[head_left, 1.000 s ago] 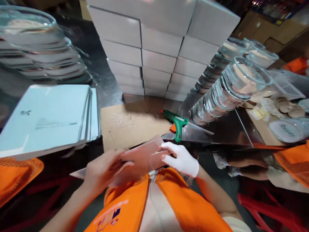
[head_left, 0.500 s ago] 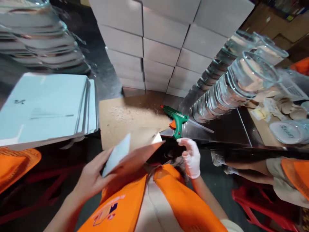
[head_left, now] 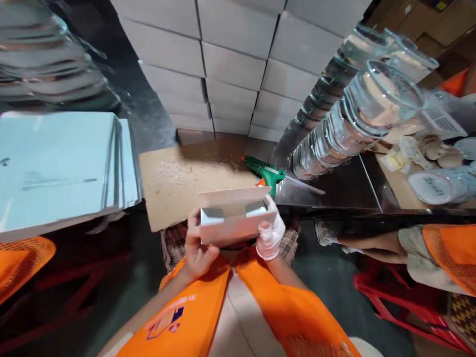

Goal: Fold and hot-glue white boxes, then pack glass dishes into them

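Readable writing is scarce: the stack of flat white sheets (head_left: pixel 55 168) at left carries a dark mark and a faint printed line, too blurred to read; a clear lid (head_left: pixel 433 184) at far right shows script lettering, not legible; the orange vest (head_left: pixel 178 322) has a small printed logo, unreadable. The small white carton (head_left: pixel 236 220) sits folded open at chest height, just in front of the near edge of the brown board (head_left: pixel 178 183). Left hand (head_left: pixel 197 248), bare, is closed on the carton's left end, thumb on its front face. Right hand (head_left: pixel 271 233), in a white glove, clamps the carton's right end, fingers wrapped over the side flap. The green glue gun (head_left: pixel 268 174) lies on the metal table (head_left: pixel 334 193) just behind the right hand, apart from it. Stacked white boxes (head_left: pixel 230 69) wall off the back; rows of glass dishes (head_left: pixel 342 129) lean at right. Another person's arm (head_left: pixel 372 243) rests along the table edge at right.
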`<state>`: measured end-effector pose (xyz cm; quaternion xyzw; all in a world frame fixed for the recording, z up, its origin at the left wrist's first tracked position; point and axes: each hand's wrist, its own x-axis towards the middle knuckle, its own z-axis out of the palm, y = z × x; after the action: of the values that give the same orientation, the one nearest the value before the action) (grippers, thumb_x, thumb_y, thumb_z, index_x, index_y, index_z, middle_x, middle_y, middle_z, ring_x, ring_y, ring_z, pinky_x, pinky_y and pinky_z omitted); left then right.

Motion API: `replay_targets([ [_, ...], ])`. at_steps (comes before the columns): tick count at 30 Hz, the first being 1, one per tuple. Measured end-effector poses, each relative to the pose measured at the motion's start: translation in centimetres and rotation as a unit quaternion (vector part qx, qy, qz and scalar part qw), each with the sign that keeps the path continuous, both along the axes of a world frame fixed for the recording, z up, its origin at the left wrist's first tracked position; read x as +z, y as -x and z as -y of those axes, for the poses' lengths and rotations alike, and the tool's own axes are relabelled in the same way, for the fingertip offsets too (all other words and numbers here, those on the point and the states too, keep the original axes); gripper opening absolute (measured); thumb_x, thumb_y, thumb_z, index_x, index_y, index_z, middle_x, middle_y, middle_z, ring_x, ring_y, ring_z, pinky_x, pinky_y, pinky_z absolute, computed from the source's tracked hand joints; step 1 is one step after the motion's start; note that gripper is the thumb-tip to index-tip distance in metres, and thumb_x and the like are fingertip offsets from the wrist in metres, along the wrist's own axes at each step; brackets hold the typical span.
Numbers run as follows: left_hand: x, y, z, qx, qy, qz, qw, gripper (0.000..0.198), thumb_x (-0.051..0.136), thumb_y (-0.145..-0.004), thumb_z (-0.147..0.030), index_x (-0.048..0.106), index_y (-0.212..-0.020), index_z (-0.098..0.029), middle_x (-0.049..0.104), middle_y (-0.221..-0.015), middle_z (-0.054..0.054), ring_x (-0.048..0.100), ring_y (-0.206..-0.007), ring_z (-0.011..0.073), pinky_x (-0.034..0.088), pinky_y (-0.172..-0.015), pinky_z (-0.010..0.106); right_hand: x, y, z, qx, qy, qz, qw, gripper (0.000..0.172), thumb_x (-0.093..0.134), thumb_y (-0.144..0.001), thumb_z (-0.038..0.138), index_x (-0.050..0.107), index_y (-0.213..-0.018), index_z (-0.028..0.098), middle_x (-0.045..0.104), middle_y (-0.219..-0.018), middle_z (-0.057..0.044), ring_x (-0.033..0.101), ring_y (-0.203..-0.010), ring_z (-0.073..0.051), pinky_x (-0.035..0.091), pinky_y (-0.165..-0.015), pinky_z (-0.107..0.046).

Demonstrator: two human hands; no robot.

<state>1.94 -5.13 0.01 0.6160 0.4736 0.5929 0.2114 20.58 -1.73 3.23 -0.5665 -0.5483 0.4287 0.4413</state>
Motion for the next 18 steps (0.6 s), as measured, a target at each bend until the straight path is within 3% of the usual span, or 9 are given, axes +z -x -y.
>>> replay_targets([
  [3, 1.1, 0.2, -0.3, -0.019, -0.001, -0.032, 0.999, 0.046, 0.062, -0.096, -0.056, 0.040, -0.130, -0.033, 0.058, -0.137, 0.016, 0.066, -0.124, 0.0301, 0.058, -0.099, 0.053, 0.6, 1.0, 0.0, -0.149, -0.081, -0.052, 0.984, 0.071, 0.058, -0.084, 0.062, 0.046, -0.145, 0.029, 0.062, -0.141, -0.016, 0.055, -0.141, -0.038, 0.044, -0.118, -0.057],
  [5, 1.5, 1.6, -0.4, -0.069, -0.016, -0.083, 0.994, 0.046, 0.071, -0.093, -0.046, 0.049, -0.131, -0.032, 0.062, -0.134, 0.014, 0.068, -0.123, 0.0294, 0.060, -0.097, 0.047, 0.8, 0.9, -0.3, -0.151, -0.108, -0.076, 0.980, 0.071, 0.064, -0.081, 0.059, 0.042, -0.142, 0.030, 0.060, -0.142, -0.017, 0.062, -0.133, -0.035, 0.051, -0.111, -0.055],
  [7, 1.5, 3.5, -0.4, -0.088, -0.027, -0.130, 0.987, 0.035, 0.078, -0.089, -0.037, 0.064, -0.119, -0.028, 0.065, -0.129, 0.012, 0.071, -0.117, 0.0277, 0.062, -0.090, 0.039, 1.1, -0.2, -1.1, -0.131, -0.103, -0.084, 0.982, 0.061, 0.064, -0.084, 0.056, 0.044, -0.136, 0.030, 0.063, -0.139, -0.016, 0.071, -0.116, -0.030, 0.058, -0.101, -0.050],
  [9, 1.1, 5.2, -0.6, -0.052, -0.023, -0.124, 0.991, 0.026, 0.080, -0.088, -0.031, 0.071, -0.111, -0.025, 0.067, -0.125, 0.010, 0.073, -0.110, 0.0247, 0.062, -0.086, 0.034, 1.6, -2.1, -2.8, -0.144, -0.071, -0.018, 0.987, 0.049, 0.058, -0.090, 0.057, 0.052, -0.127, 0.026, 0.066, -0.133, -0.016, 0.074, -0.105, -0.028, 0.061, -0.094, -0.046],
  [11, 0.6, 6.2, -0.8, -0.008, -0.013, -0.089, 0.996, 0.022, 0.079, -0.090, -0.029, 0.072, -0.110, -0.023, 0.069, -0.123, 0.007, 0.072, -0.108, 0.0222, 0.061, -0.086, 0.032, 2.3, -4.1, -5.4, -0.174, -0.008, 0.129, 0.976, 0.045, 0.058, -0.088, 0.059, 0.060, -0.114, 0.023, 0.070, -0.125, -0.018, 0.073, -0.107, -0.031, 0.059, -0.096, -0.048],
  [13, -0.1, 6.3, -1.0, 0.006, -0.009, -0.073, 0.997, 0.020, 0.077, -0.092, -0.029, 0.073, -0.110, -0.023, 0.069, -0.120, 0.006, 0.070, -0.109, 0.0209, 0.059, -0.088, 0.032, 2.9, -5.6, -8.2, -0.154, 0.082, 0.266, 0.948, 0.039, 0.071, -0.078, 0.055, 0.065, -0.097, 0.022, 0.074, -0.114, -0.018, 0.071, -0.113, -0.037, 0.055, -0.101, -0.051],
  [14, -0.4, 6.1, -1.2, 0.008, -0.011, -0.069, 0.998, 0.019, 0.077, -0.092, -0.029, 0.072, -0.110, -0.023, 0.069, -0.119, 0.005, 0.069, -0.110, 0.0206, 0.058, -0.090, 0.032, 3.0, -6.0, -9.4, -0.136, 0.125, 0.287, 0.940, 0.034, 0.078, -0.072, 0.048, 0.065, -0.088, 0.022, 0.076, -0.107, -0.016, 0.071, -0.113, -0.039, 0.055, -0.101, -0.051],
  [16, -0.9, 5.4, -1.4, 0.018, -0.014, -0.057, 0.998, 0.019, 0.077, -0.093, -0.032, 0.072, -0.108, -0.023, 0.068, -0.115, 0.005, 0.068, -0.110, 0.0204, 0.057, -0.093, 0.033, 3.1, -6.5, -11.1, -0.112, 0.186, 0.234, 0.948, 0.027, 0.084, -0.061, 0.034, 0.063, -0.072, 0.022, 0.076, -0.088, -0.011, 0.073, -0.105, -0.037, 0.057, -0.094, -0.044],
  [18, -1.3, 4.8, -1.5, 0.040, -0.013, -0.034, 0.999, 0.019, 0.074, -0.094, -0.035, 0.070, -0.108, -0.024, 0.066, -0.113, 0.005, 0.067, -0.112, 0.0208, 0.056, -0.096, 0.034, 2.9, -6.5, -11.6, -0.120, 0.203, 0.125, 0.964, 0.024, 0.081, -0.059, 0.031, 0.060, -0.065, 0.022, 0.071, -0.069, -0.004, 0.074, -0.086, -0.029, 0.059, -0.077, -0.035],
])
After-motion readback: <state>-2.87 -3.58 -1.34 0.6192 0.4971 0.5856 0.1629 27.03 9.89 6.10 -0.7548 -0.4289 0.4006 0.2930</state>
